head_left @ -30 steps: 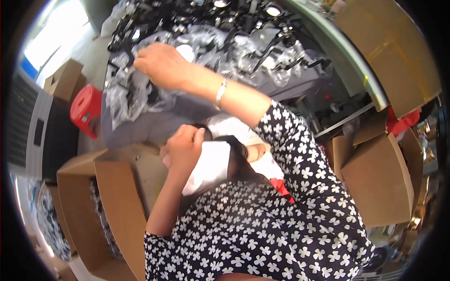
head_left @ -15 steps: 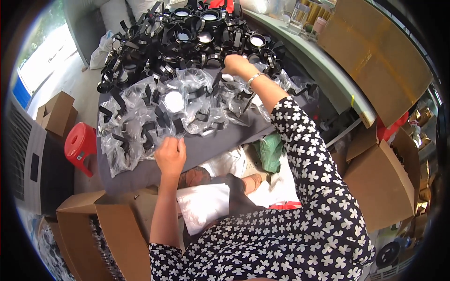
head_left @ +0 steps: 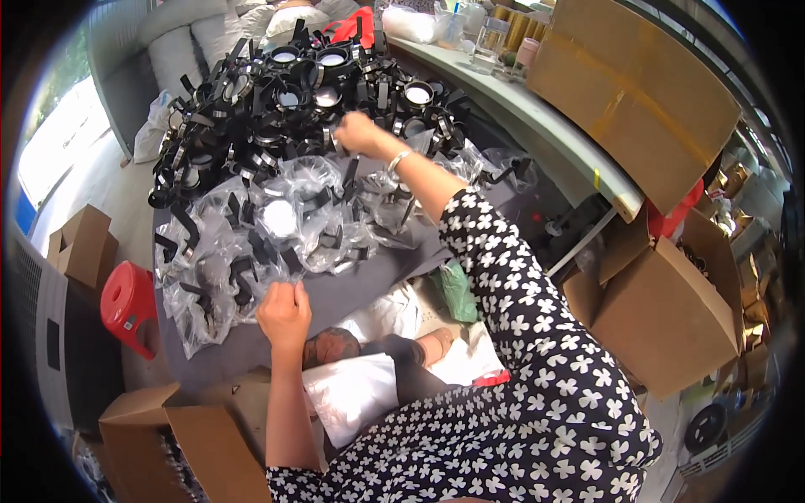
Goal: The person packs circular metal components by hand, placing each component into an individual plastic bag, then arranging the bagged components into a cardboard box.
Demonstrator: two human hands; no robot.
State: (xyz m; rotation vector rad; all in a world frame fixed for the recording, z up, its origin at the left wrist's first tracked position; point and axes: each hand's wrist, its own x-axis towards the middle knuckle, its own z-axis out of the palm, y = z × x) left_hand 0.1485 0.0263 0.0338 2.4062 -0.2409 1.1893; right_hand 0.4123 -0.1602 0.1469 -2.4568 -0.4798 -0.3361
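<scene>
My right hand [head_left: 359, 134] reaches to the near side of a heap of black parts [head_left: 289, 99] with silver rings and white round faces. Its fingers are closed, and whatever they grip is hidden. On the near part of the grey-covered table [head_left: 335, 289] lie several clear plastic bags [head_left: 314, 180] with black parts in them. My left hand [head_left: 283, 314] is closed by the table's front edge, its fingertips against the edge of the clear plastic. I cannot make out what is between those fingers.
A red stool [head_left: 130, 306] and an open carton [head_left: 201, 444] stand on the left. At right are a narrow ledge [head_left: 579, 147] with a glass jar [head_left: 489, 46], a tall cardboard sheet or box [head_left: 633, 92] and another carton [head_left: 658, 314]. White packs [head_left: 352, 394] lie across my lap.
The whole view has shifted, so the table sits lower and further left. Against the heap, my right hand has moved slightly left. My left hand stays by the same bags.
</scene>
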